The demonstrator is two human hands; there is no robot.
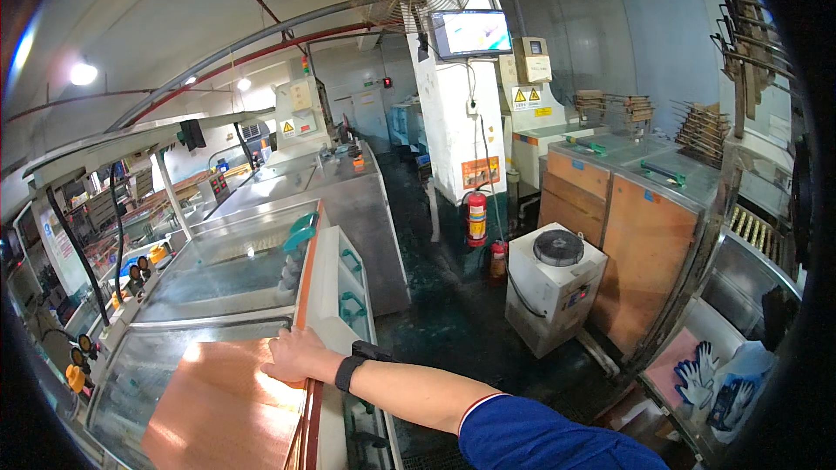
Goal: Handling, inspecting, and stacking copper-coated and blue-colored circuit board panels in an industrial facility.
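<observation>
My right hand (296, 357), with a black band at the wrist, reaches in from the lower right. Its fingers close over the corner of a stack of copper-coloured sheets (222, 405). Several sheet edges show along the stack's right side. The sheets are over the glass-topped lid (131, 392) of a long machine, close to its raised right rim. How far my fingers go under the sheets is hidden. My left hand is out of view.
Further along the machine sits a green handle (300, 235) on another clear lid. Across the dark aisle (427, 305) stand a white fan-topped unit (553, 287), a fire extinguisher (475, 218) and wood-panelled tanks (644, 252). Work gloves (697, 376) lie on a shelf at right.
</observation>
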